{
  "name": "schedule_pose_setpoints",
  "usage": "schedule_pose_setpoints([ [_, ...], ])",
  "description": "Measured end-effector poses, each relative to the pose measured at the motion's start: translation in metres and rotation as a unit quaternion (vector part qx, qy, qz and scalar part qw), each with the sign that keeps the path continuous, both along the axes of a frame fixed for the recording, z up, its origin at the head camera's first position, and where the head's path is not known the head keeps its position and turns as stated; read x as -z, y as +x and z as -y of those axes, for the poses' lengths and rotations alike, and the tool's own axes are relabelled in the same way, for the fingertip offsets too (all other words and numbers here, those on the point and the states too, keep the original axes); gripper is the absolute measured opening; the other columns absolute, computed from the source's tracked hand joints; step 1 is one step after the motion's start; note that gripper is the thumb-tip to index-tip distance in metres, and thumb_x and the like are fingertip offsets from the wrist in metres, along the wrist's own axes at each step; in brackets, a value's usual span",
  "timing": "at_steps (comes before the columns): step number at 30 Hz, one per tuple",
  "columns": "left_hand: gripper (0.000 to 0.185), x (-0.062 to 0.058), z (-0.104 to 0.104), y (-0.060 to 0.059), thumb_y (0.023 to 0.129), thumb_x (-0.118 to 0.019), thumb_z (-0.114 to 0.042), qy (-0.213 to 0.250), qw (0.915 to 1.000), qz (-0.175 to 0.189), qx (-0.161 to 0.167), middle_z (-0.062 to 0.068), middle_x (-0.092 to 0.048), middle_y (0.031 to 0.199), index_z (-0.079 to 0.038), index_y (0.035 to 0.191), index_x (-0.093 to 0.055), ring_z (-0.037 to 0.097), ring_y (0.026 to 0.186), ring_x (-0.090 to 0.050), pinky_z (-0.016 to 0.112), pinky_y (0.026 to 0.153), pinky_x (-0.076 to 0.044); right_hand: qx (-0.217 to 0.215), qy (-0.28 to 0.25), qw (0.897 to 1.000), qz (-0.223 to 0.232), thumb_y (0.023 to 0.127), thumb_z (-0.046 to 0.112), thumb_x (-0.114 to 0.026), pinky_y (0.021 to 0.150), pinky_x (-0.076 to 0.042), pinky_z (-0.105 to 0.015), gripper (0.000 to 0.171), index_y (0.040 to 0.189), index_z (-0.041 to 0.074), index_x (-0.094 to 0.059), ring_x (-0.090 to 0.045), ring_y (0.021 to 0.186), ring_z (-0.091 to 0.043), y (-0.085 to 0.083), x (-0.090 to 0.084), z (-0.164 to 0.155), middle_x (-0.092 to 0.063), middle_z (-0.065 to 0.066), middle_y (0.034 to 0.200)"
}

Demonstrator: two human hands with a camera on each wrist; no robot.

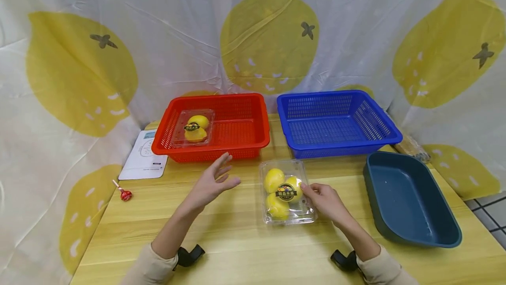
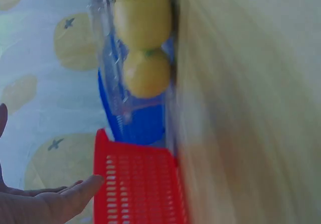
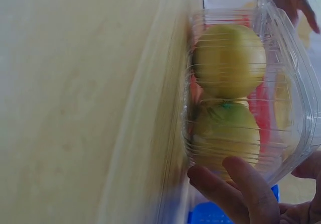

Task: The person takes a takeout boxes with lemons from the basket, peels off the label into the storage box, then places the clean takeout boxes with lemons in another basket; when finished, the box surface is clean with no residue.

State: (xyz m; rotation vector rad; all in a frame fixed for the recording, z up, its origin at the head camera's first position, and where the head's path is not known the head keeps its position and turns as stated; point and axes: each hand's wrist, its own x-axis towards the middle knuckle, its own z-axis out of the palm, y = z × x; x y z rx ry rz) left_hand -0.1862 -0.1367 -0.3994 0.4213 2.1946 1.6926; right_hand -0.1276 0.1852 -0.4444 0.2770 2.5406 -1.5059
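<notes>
Head view with both wrist views. The right hand (image 1: 326, 200) lies on the wooden desk (image 1: 221, 241), its fingers (image 3: 235, 189) curled against the near right side of a clear plastic clamshell box of lemons (image 1: 285, 192), gripping it; the box rests flat on the desk with its dark round label facing up. The left hand (image 1: 213, 184) hovers above the desk to the left of the box, well apart from it, its fingers (image 1: 222, 167) spread and straight, holding nothing. Just beyond the left fingertips stands a red basket (image 1: 253, 140), and inside it, toward its left end, lies a second clamshell of lemons (image 1: 194, 128). Beyond the right fingers stands a blue basket (image 1: 348, 144). To the right of the right hand lies a dark teal tray (image 1: 411, 197). Far left of the left hand lie a red lollipop (image 1: 124, 194) and a white booklet (image 1: 143, 158).
</notes>
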Motion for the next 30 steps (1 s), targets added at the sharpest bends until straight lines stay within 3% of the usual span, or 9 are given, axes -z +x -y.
schedule_pose_setpoints([
  [5, 0.093, 0.023, -0.026, -0.006, 0.087, -0.073, -0.026, 0.035, 0.9964, 0.078, -0.004, 0.006, -0.022, 0.163, -0.013, 0.157, -0.014, 0.032, 0.148, -0.026, 0.052, 0.117, -0.030, -0.004, -0.006, 1.000, 0.007, 0.096, 0.052, -0.053, 0.053, -0.043, -0.025, 0.054, 0.102, 0.001, -0.069, -0.055, 0.067, -0.013, -0.001, 0.000, 0.001, -0.066, -0.005, 0.079],
  [10, 0.094, 0.043, -0.052, -0.016, 0.087, -0.073, -0.030, 0.058, 0.9920, 0.111, 0.017, 0.009, -0.020, 0.163, -0.009, 0.157, -0.014, 0.034, 0.148, -0.025, 0.053, 0.118, -0.028, 0.007, 0.003, 1.000, 0.003, 0.097, 0.050, -0.053, 0.052, -0.043, -0.026, 0.053, 0.104, 0.000, -0.069, -0.055, 0.065, -0.014, -0.001, -0.002, -0.004, -0.066, -0.006, 0.077],
  [14, 0.090, 0.054, -0.061, -0.019, 0.088, -0.072, -0.025, 0.080, 0.9873, 0.136, 0.020, 0.009, -0.019, 0.163, -0.007, 0.156, -0.016, 0.033, 0.149, -0.022, 0.051, 0.120, -0.024, 0.001, -0.008, 1.000, 0.006, 0.096, 0.051, -0.053, 0.053, -0.045, -0.026, 0.054, 0.104, 0.000, -0.068, -0.056, 0.065, -0.015, -0.004, -0.001, -0.004, -0.066, -0.006, 0.077],
  [21, 0.092, 0.071, -0.069, -0.024, 0.088, -0.073, -0.021, 0.124, 0.9815, 0.136, 0.051, 0.013, -0.015, 0.164, -0.005, 0.156, -0.014, 0.032, 0.150, -0.017, 0.047, 0.120, -0.023, -0.011, -0.011, 1.000, 0.006, 0.097, 0.048, -0.054, 0.054, -0.045, -0.027, 0.051, 0.107, 0.000, -0.068, -0.055, 0.065, -0.015, -0.008, -0.001, -0.001, -0.067, -0.007, 0.079],
  [30, 0.086, 0.084, -0.073, -0.027, 0.087, -0.074, -0.028, 0.101, 0.9871, 0.106, 0.065, 0.013, -0.027, 0.160, -0.004, 0.154, -0.025, 0.032, 0.148, -0.025, 0.046, 0.118, -0.028, -0.004, -0.012, 1.000, 0.014, 0.095, 0.051, -0.055, 0.050, -0.038, -0.023, 0.052, 0.104, 0.001, -0.069, -0.048, 0.062, -0.014, -0.008, 0.002, -0.003, -0.064, -0.005, 0.076],
])
